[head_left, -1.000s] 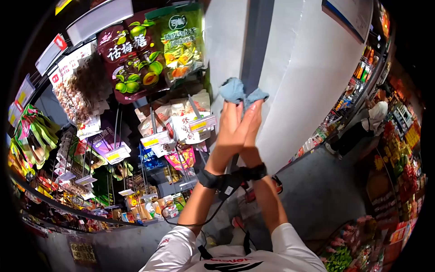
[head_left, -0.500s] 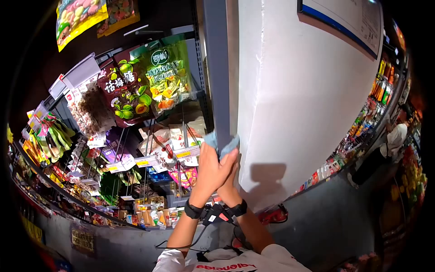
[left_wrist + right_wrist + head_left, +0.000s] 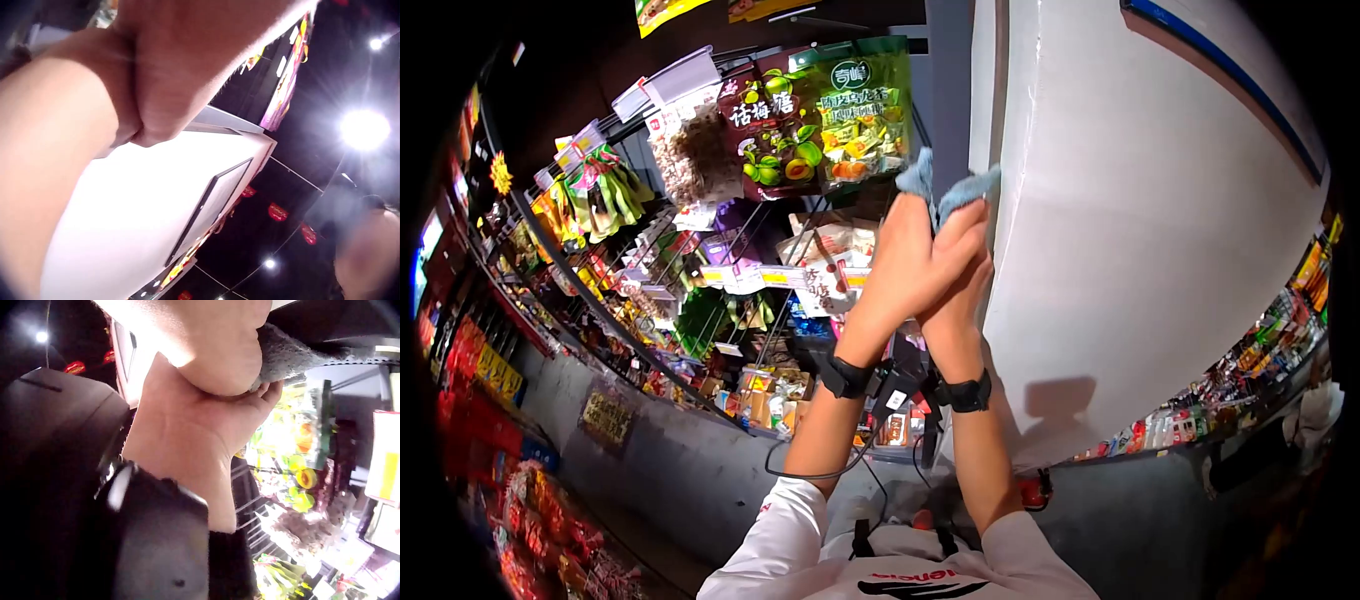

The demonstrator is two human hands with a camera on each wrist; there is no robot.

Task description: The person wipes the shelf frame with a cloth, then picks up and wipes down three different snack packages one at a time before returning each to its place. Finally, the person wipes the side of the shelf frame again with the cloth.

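A blue-grey cloth is wrapped around a grey upright post at the end of a snack rack. My left hand and right hand hold it from both sides, the left overlapping the right in the head view. Cloth ends stick up past the fingers on either side of the post. From the right wrist, the same cloth shows bunched beyond the hands, with curled fingertips at its edge. The left wrist view shows hand and forearm close up; the cloth is hidden there.
Hanging candy bags and price tags crowd the rack left of the post. On the right stands a white column with a blue-edged board. A cable loops between the wrist straps.
Against the candy bags, both hands and the cloth went down the post, then came back up to the bags' lower edge. The head view has also shifted. The hold on the cloth persists.
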